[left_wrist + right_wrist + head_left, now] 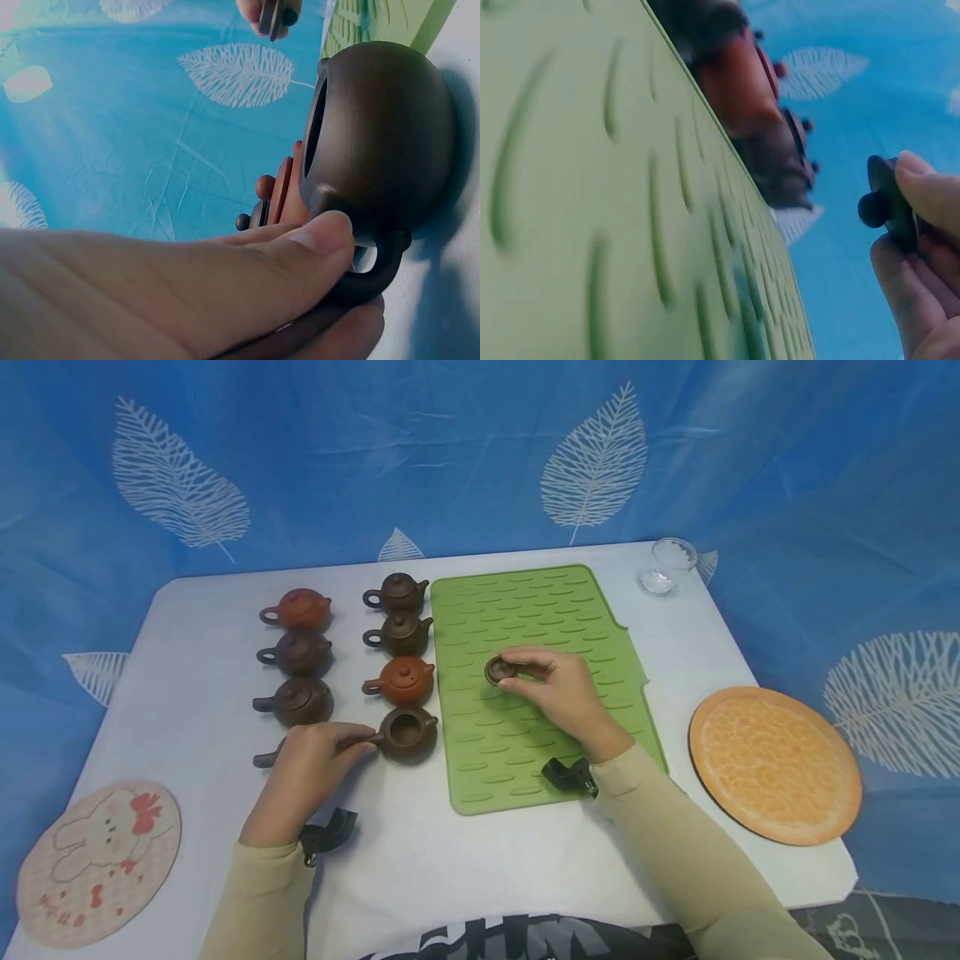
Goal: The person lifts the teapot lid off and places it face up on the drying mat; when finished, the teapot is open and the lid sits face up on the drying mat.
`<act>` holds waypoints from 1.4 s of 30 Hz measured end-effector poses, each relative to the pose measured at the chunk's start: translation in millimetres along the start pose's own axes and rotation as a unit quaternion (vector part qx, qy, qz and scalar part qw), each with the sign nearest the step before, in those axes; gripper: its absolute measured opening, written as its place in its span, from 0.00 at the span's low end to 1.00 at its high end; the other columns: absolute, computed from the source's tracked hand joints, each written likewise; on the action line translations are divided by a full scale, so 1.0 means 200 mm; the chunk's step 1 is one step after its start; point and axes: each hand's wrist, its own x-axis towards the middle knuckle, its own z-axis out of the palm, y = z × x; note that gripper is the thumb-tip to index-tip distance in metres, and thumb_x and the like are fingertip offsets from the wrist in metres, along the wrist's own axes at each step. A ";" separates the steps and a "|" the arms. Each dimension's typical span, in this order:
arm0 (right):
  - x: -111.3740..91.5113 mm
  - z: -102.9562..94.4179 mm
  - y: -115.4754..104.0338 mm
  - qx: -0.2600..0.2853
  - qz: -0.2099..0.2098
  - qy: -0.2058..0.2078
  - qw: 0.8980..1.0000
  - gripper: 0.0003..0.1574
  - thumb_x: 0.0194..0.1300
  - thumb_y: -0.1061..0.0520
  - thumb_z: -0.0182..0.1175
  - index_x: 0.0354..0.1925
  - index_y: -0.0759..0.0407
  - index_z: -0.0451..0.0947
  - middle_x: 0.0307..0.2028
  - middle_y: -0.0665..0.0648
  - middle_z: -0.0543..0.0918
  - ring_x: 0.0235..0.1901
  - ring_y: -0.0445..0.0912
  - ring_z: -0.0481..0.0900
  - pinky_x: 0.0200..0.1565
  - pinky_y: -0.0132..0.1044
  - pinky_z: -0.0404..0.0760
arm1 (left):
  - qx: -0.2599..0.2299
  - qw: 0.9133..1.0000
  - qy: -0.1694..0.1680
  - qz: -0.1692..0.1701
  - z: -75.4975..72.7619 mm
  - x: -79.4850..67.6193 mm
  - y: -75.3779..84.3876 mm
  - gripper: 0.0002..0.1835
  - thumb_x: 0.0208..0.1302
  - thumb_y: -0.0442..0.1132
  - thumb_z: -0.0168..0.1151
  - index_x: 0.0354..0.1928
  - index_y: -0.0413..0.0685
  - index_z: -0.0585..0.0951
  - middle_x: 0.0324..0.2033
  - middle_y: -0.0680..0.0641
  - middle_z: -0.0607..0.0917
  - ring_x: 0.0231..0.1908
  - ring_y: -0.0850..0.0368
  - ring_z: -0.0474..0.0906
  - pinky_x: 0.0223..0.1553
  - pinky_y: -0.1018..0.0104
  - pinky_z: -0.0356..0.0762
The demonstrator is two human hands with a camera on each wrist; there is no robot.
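Honestly, I can't read a single word, brand or number from my end. Dark shirt (540, 941) on the near side of the green mat (480, 727) has chunky white marks, too cut off for me to decipher.

We are facing a blue sheet (465, 460) that is filling the top of the head view and running down both sides. On it we are seeing a white, feathery leaf print (180, 485) at upper left, a second print (596, 464) right of top centre, and a third print (900, 702) at the right edge. A white table (187, 693) is spreading across the middle, while a dark grey patch (900, 927) is showing at lower right. Light is gleaming softly on the sheet's folds.
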 end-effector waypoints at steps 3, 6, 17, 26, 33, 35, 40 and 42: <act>0.00 -0.06 0.02 -0.022 -0.007 0.018 1.000 0.23 0.59 0.71 0.76 0.53 0.70 0.86 0.54 0.63 0.87 0.54 0.55 0.86 0.57 0.39 0.82 | 0.001 1.000 0.000 0.001 0.00 0.00 0.00 0.12 0.62 0.31 0.78 0.47 0.39 0.92 0.41 0.43 0.91 0.47 0.43 0.88 0.51 0.43 0.83; 0.01 -0.13 0.04 -0.044 0.002 0.039 0.998 0.24 0.59 0.71 0.76 0.54 0.70 0.86 0.54 0.63 0.86 0.54 0.56 0.86 0.56 0.38 0.82 | 0.001 1.000 0.000 0.001 0.00 0.00 0.00 0.12 0.61 0.31 0.78 0.47 0.39 0.92 0.41 0.43 0.91 0.47 0.44 0.88 0.51 0.43 0.83; 0.00 -0.39 0.09 -0.127 0.099 0.112 0.981 0.25 0.65 0.66 0.75 0.60 0.69 0.83 0.58 0.66 0.84 0.56 0.57 0.85 0.53 0.32 0.82 | -0.002 1.000 0.000 -0.003 0.01 0.00 0.01 0.11 0.62 0.30 0.78 0.47 0.39 0.91 0.41 0.44 0.91 0.46 0.45 0.88 0.50 0.44 0.84; -0.01 -0.51 0.14 -0.172 0.162 0.157 0.959 0.27 0.66 0.64 0.75 0.61 0.67 0.83 0.60 0.67 0.83 0.57 0.58 0.84 0.54 0.31 0.82 | -0.003 1.000 0.005 0.002 0.01 -0.01 0.01 0.12 0.61 0.29 0.78 0.47 0.39 0.91 0.40 0.44 0.91 0.46 0.45 0.88 0.49 0.44 0.84; -0.02 -0.53 0.17 -0.191 0.180 0.166 0.951 0.27 0.67 0.61 0.75 0.62 0.64 0.83 0.61 0.65 0.82 0.58 0.57 0.83 0.56 0.35 0.82 | -0.001 1.000 0.008 0.008 0.00 -0.01 0.01 0.11 0.61 0.29 0.78 0.47 0.39 0.91 0.40 0.44 0.91 0.45 0.46 0.88 0.49 0.45 0.85; -0.02 -0.53 0.18 -0.194 0.182 0.167 0.949 0.27 0.67 0.61 0.75 0.62 0.64 0.84 0.61 0.65 0.82 0.58 0.57 0.83 0.56 0.35 0.82 | 0.000 1.000 0.007 0.009 0.00 -0.01 0.01 0.11 0.61 0.29 0.78 0.47 0.40 0.91 0.40 0.44 0.91 0.45 0.46 0.88 0.49 0.45 0.85; -0.02 -0.54 0.19 -0.201 0.187 0.165 0.947 0.27 0.66 0.61 0.75 0.62 0.64 0.83 0.60 0.65 0.83 0.58 0.57 0.84 0.57 0.37 0.82 | -0.002 1.000 0.006 0.007 0.00 -0.01 0.01 0.12 0.61 0.29 0.78 0.47 0.40 0.91 0.40 0.44 0.91 0.45 0.45 0.88 0.50 0.44 0.84; -0.02 -0.53 0.20 -0.204 0.189 0.162 0.947 0.27 0.66 0.61 0.75 0.62 0.64 0.83 0.60 0.66 0.83 0.58 0.57 0.84 0.57 0.38 0.82 | -0.002 1.000 0.006 0.006 0.00 -0.01 0.01 0.12 0.61 0.29 0.78 0.47 0.40 0.91 0.40 0.43 0.91 0.45 0.45 0.88 0.50 0.44 0.84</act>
